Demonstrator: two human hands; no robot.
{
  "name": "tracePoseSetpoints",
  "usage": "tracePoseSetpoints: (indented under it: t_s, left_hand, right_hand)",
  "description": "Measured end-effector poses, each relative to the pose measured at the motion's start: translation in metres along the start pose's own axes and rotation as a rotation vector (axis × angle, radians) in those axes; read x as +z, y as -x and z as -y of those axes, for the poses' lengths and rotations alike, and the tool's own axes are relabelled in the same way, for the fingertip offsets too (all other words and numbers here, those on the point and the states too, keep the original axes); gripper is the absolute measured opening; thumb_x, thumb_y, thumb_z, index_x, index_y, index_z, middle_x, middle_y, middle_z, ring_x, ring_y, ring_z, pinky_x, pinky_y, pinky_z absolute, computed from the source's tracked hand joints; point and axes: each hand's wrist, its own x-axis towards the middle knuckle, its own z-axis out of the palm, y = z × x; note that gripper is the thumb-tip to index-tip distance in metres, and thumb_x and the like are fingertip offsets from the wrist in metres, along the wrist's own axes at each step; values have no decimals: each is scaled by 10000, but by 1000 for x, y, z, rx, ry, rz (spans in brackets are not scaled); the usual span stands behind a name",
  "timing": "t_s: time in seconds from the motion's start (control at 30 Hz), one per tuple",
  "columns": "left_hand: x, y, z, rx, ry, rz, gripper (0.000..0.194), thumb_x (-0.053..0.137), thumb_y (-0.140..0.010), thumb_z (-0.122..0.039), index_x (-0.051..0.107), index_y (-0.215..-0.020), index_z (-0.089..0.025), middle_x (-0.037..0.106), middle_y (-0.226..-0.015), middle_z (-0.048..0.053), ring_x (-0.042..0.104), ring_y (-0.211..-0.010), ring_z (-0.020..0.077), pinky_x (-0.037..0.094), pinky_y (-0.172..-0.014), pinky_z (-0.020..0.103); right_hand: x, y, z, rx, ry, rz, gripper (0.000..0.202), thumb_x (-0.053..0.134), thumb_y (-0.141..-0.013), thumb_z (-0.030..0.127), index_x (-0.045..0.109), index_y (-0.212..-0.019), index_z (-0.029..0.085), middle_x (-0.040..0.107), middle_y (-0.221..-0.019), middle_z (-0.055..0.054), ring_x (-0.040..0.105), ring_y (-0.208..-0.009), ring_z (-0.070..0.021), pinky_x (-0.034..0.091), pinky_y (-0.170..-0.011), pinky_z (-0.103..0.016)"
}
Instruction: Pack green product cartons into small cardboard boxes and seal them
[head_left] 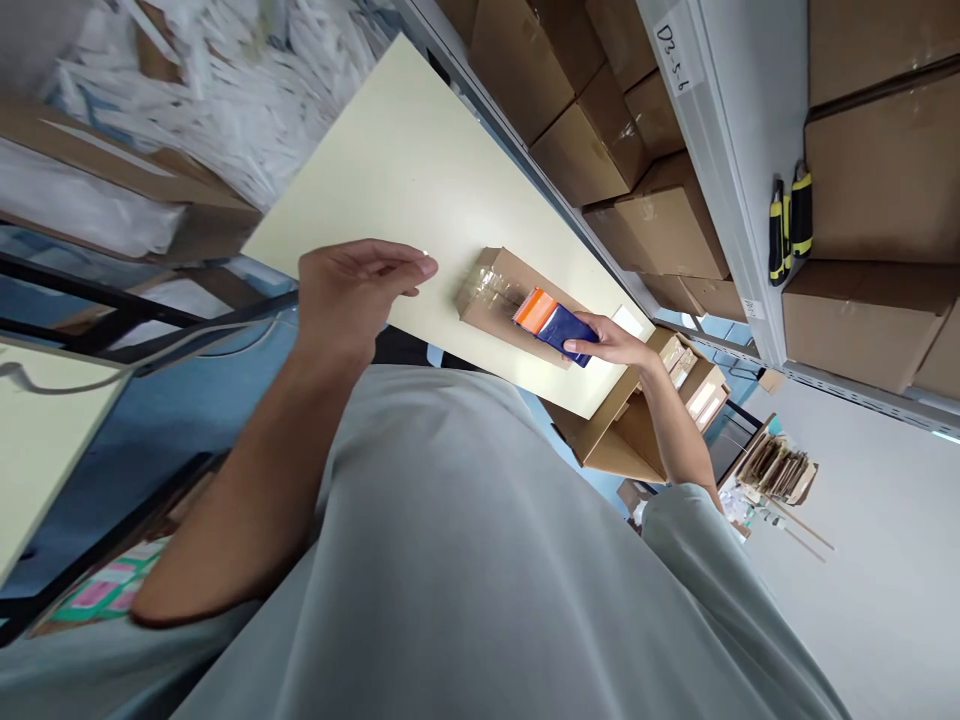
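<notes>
My right hand [616, 342] grips a flat dark-blue and orange packet [559, 330] by its blue end. The packet is over a long brown cardboard box [491, 290] with clear tape on its end; whether they touch I cannot tell. The box lies on a pale cream tabletop [390, 150]. My left hand [352, 290] is raised over the near edge of the table, to the left of the box. Its thumb and fingertips are pinched together, with a tiny bright speck at the tips that is too small to name.
Shelving with cardboard boxes [652, 230] runs along the table's far side. Yellow-and-black utility knives [791, 222] hang on the shelf post. An open carton [626, 445] stands at the table's right end. White scrap strips [247, 120] fill the upper left, and a grey cable [187, 335] hangs below them.
</notes>
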Motion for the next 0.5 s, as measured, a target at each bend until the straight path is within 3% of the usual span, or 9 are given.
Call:
tracePoseSetpoints:
  t_s: [0.1,0.2,0.33,0.4,0.5]
  left_hand:
    - [-2,-17,13,-40,-16,1,63,852,-874,-81,807,-889,-123,815,-859,-29,700,-851,136,621,-848,341]
    - [2,-42,39,-85,7,33,69,867,-853,-143,817,-896,-121,813,-862,-19,660,-796,122,619,-883,343]
    - [29,-72,82,-284,89,111,158,899,-737,-172,802,-861,-156,765,-799,-6,573,-691,97,602,-891,343]
    - [45,-81,99,-355,65,184,211,924,-712,-205,786,-867,-167,761,-805,8,600,-720,117,599,-903,359]
    - [55,-84,117,-221,-55,243,251,930,-757,-315,786,-915,-183,802,-965,75,717,-923,201,602,-975,386]
  right_hand:
    - [-3,-5,0,-26,14,16,711,849,-913,817,704,-1198,182,749,-1022,-60,688,-891,-214,652,-778,-350]
    - [-5,-6,1,-18,19,37,682,847,-919,809,703,-1179,195,752,-1012,-53,682,-884,-212,644,-763,-342]
    - [-4,-8,2,1,0,26,743,836,-910,844,713,-1233,187,754,-992,-48,687,-870,-213,629,-743,-335]
    - [-4,-10,2,-1,0,22,775,833,-912,849,711,-1274,175,764,-1014,-61,703,-894,-223,634,-767,-343]
    - [-4,-12,1,-19,18,24,783,816,-923,857,706,-1281,170,773,-1044,-77,715,-927,-236,645,-798,-357]
